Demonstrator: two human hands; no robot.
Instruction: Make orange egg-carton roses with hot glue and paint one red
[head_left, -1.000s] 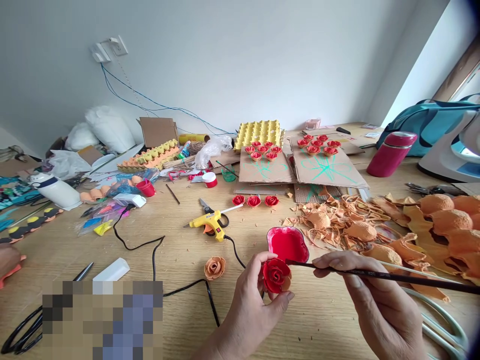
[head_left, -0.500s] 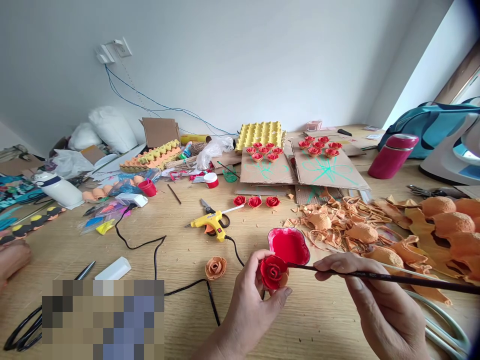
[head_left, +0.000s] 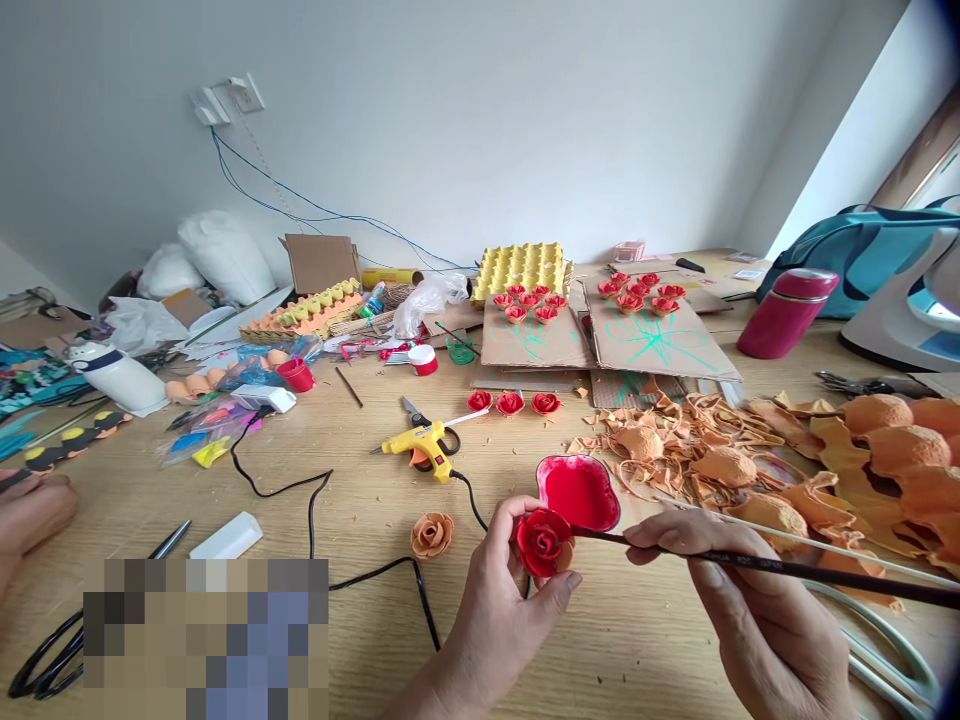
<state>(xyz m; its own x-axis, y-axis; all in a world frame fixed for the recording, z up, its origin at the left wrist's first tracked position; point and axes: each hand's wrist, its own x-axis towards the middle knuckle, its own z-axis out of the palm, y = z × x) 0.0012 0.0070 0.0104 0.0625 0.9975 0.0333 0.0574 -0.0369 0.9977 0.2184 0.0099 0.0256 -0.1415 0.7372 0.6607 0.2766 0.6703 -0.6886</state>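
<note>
Between the thumb and fingers of my left hand (head_left: 504, 600) is a paper-pulp rose (head_left: 544, 543), mostly red with bare orange pulp at its lower right. My right hand (head_left: 750, 590) pinches a dark-handled paintbrush (head_left: 780, 566), whose tip meets the rose's right edge. Just behind the rose sits a shallow dish of red paint (head_left: 577, 492). An unpainted orange rose (head_left: 431, 536) lies to the left of my left hand. Three red roses (head_left: 510, 403) stand in a row farther back.
A yellow glue gun (head_left: 420, 447) rests over scissors (head_left: 450, 440), its black cord running forward. Torn egg-carton scraps (head_left: 675, 440) spread at right. Cardboard sheets (head_left: 660, 345) bear more red roses. A pink flask (head_left: 787, 313) stands far right. Another person's hand (head_left: 37, 510) is at the left edge.
The rose has turned and shifted slightly left in my left hand. My right hand and brush have moved a little left. The other person's hand has slid right.
</note>
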